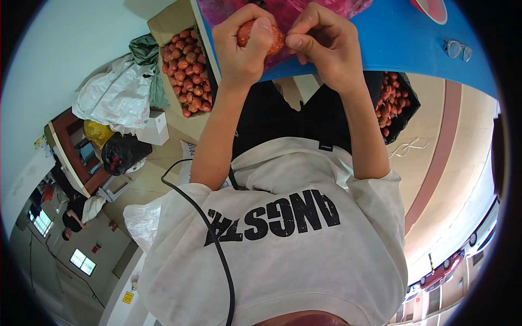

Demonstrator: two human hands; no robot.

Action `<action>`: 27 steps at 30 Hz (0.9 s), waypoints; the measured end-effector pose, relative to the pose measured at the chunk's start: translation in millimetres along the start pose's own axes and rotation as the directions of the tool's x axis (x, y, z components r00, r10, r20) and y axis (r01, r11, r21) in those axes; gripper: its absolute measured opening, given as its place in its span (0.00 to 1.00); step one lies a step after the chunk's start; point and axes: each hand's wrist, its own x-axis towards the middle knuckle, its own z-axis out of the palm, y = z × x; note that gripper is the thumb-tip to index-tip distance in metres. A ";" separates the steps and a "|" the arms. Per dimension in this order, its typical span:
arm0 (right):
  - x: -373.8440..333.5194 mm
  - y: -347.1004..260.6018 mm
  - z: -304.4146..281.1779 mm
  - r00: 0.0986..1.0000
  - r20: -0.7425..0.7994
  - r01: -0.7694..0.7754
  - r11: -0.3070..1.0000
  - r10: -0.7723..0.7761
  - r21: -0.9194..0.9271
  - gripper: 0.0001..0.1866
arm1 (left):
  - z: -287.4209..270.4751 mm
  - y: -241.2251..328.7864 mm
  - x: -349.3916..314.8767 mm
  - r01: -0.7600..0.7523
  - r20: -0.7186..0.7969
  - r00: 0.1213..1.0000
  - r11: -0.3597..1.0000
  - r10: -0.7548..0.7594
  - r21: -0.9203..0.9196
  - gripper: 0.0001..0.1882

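Observation:
My left hand (236, 54) is closed round a red-orange ball with pale specks (275, 42), its thumb lying across the top. The ball's exact kind is not clear. Close against the ball's right side, my right hand (329, 51) has its thumb and forefinger pinched together. Whatever sits between those fingertips is too small to make out. Both hands are over a shiny pink plastic bag (304, 6) on the blue table (397, 41).
A cardboard box (179, 22) full of similar red balls stands left of my left arm. Beyond my right arm, a black bag (406, 108) holds more. Eyeglasses (455, 50) and a red-and-white bowl (435, 10) rest on the table. A black cable (217, 239) crosses my shirt.

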 end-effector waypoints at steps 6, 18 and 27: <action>-3.5 8.5 -17.9 0.960 0.000 0.278 0.954 -0.280 -0.114 0.05 | 18.5 -4.5 -1.8 -0.101 -0.082 0.993 0.985 0.090 -0.140 0.06; -108.1 2.9 -168.8 0.875 -0.430 0.345 0.909 -0.222 0.233 0.07 | -83.4 -31.5 -29.4 0.074 -0.785 0.607 0.993 -0.120 -0.094 0.15; -216.5 56.9 -307.3 0.397 -0.912 -0.620 0.703 -0.103 -0.349 0.10 | -134.4 -277.5 -131.4 0.660 -0.565 0.741 0.550 -0.363 0.512 0.20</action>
